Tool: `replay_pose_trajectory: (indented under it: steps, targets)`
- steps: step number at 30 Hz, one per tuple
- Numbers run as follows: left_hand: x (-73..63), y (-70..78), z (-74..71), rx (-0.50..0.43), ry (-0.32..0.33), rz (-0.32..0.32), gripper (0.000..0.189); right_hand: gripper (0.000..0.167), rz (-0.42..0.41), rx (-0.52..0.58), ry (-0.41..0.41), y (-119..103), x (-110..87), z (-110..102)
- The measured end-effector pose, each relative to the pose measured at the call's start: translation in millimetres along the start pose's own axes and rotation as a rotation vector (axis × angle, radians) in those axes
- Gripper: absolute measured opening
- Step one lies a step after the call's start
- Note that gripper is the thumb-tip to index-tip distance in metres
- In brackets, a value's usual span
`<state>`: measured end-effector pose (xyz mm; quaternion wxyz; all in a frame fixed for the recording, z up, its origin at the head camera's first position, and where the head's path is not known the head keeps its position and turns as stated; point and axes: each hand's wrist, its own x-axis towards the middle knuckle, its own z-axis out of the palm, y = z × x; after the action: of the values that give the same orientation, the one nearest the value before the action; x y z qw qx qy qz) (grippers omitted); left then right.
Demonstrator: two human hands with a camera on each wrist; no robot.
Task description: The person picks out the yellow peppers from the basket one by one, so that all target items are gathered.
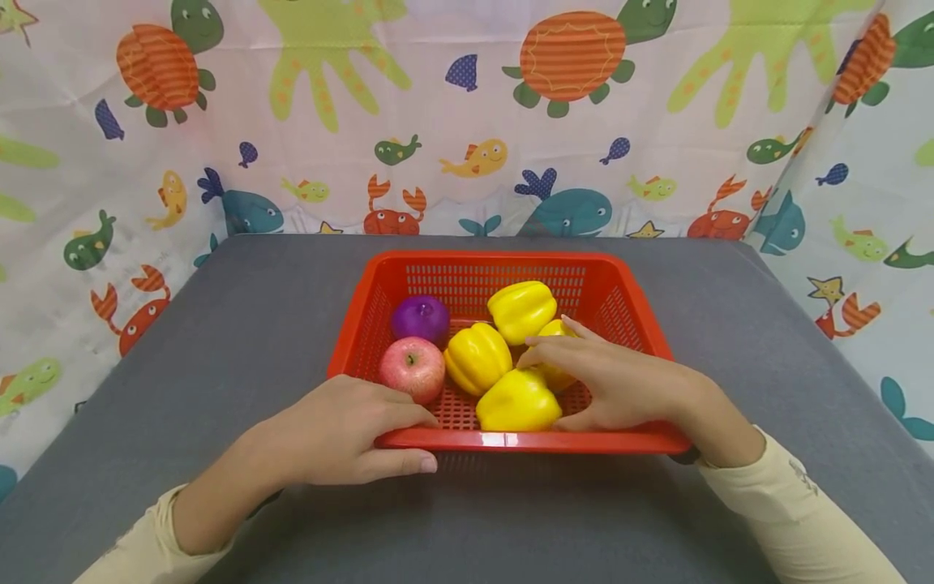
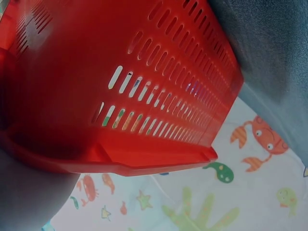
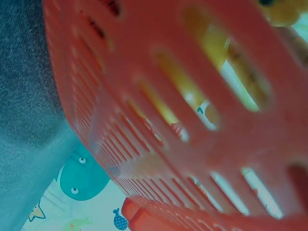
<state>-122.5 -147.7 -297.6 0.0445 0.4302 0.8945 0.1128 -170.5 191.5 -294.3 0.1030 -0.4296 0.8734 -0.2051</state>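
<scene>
A red plastic basket (image 1: 496, 258) with slotted walls stands on the grey table. My left hand (image 1: 343, 430) grips its front rim near the left corner, fingers over the inside and thumb outside. My right hand (image 1: 620, 377) reaches over the front right rim, fingers spread above a yellow bell pepper (image 1: 560, 380) that they partly cover. By its thumb lies another yellow bell pepper (image 1: 518, 401). Two further yellow bell peppers (image 1: 477, 358) lie toward the middle and back. A pink-red apple (image 1: 412, 369) and a shiny purple round item (image 1: 421, 319) sit at the left.
The grey tabletop (image 1: 241, 324) surrounds the basket. A curtain (image 1: 306, 146) printed with sea animals hangs behind and along both sides. Both wrist views show mostly the basket's slotted outer walls (image 2: 72, 72) from close up.
</scene>
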Motion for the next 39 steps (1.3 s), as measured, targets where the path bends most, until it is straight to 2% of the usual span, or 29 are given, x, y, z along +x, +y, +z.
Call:
replay_pose_trajectory:
  steps: [10,16,21,29,36,39]
  targets:
    - [-0.9,1.0,1.0,0.014,0.006,-0.002,0.054,0.063,-0.111,0.097,0.068,0,-2.2,-2]
    - [-1.5,1.0,1.2,0.017,0.006,-0.006,0.054,0.061,-0.088,0.157,0.132,-1,-4.2,-6]
    - [-2.0,0.7,1.5,0.014,0.008,-0.002,0.054,0.057,-0.075,0.201,0.147,1,-6.2,-9]
    - [-0.9,-0.3,1.3,0.020,0.024,0.015,0.053,0.055,-0.054,0.159,0.175,5,-15.6,-17]
    - [-1.4,0.0,0.5,0.009,0.011,0.001,0.053,0.049,-0.093,0.106,0.201,9,-18.6,-23]
    - [-1.7,-0.2,1.0,0.004,0.010,0.002,0.053,0.048,-0.077,0.100,0.206,9,-20.6,-25]
